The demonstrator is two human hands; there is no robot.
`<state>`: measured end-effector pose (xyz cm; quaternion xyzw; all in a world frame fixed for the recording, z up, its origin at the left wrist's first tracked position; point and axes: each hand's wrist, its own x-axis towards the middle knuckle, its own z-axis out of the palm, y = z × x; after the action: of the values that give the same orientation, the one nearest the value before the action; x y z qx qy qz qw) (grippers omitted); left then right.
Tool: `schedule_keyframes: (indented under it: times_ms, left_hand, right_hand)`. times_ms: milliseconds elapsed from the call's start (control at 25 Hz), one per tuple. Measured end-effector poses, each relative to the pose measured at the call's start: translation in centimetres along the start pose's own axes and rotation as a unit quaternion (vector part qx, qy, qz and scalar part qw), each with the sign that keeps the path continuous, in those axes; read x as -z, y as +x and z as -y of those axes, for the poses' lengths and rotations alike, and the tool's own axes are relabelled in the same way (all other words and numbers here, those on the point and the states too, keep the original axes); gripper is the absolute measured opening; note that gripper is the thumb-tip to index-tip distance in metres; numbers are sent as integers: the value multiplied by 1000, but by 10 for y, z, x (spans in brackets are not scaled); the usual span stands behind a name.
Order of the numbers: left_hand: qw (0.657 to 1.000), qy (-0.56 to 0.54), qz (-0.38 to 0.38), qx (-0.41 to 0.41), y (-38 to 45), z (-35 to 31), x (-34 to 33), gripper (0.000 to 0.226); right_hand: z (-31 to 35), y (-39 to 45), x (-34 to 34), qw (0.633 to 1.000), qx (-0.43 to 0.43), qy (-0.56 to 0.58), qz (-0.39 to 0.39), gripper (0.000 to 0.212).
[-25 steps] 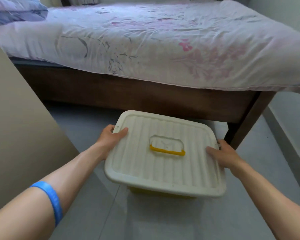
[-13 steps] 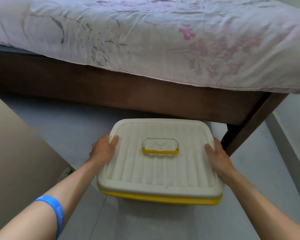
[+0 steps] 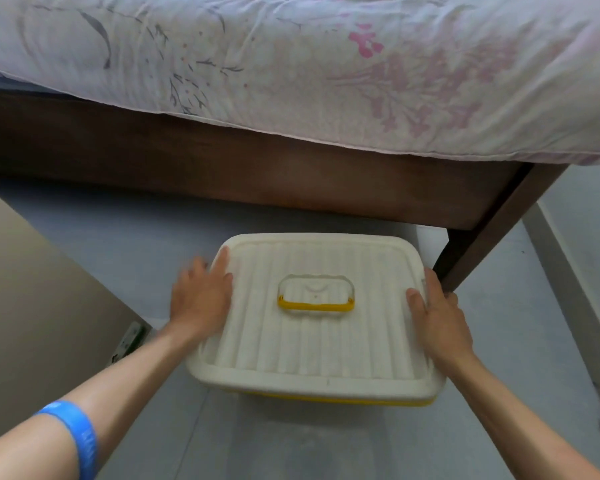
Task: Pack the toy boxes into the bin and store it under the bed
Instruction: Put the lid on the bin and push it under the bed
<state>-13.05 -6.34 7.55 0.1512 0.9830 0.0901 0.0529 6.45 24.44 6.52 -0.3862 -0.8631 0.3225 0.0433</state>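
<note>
Bin (image 3: 312,382), lidded, is set on the floor (image 3: 153,237) just near of the bed (image 3: 222,168). Left hand (image 3: 201,299) and right hand (image 3: 440,323) are laid flat-fingered on its sides. Wristband (image 3: 80,434) lettering is illegible.

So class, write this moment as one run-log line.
stage: bin on floor before bed | bin: lid on | left hand: flat on lid edge | right hand: flat on lid edge | bed: bin not under

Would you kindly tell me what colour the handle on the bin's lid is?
Yellow: the handle sits in the cream lid, clearest in the head view.
</note>
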Motion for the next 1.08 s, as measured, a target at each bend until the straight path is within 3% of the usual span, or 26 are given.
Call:
schedule_keyframes:
  times_ms: [40,80,200,320,520,640,760,920,1080]
  left_hand:
    - [996,49,-45,-66,1,-20,2,54]
    - [990,28,-55,-126,2,-43,5,59]
    - [976,-43,12,-212,9,-78,10,49]
    - [975,-68,103,-185,-6,-49,-9,62]
    - [975,-30,100,-198,-5,-51,-23,70]
    - [973,-30,115,-196,-1,-54,-18,74]
    - [968,-22,123,-218,-5,-54,-14,81]
    - [958,34,131,-252,-10,-47,-10,90]
    - [955,51,150,-251,-14,-47,-6,95]
  right_hand:
    - [3,-2,0,999,7,-34,-14,50]
    - [4,-3,0,998,10,-51,-20,49]
    - [2,0,1,999,-2,-39,-22,50]
    - [1,-3,0,999,8,-33,-19,50]
    - [0,6,-13,990,42,-119,-64,49]
    - [1,18,-10,999,27,-26,3,51]
    - [1,12,-5,998,16,50,16,52]
    - [2,-8,-4,998,50,-27,-6,53]
    - [-2,-6,4,998,41,27,37,42]
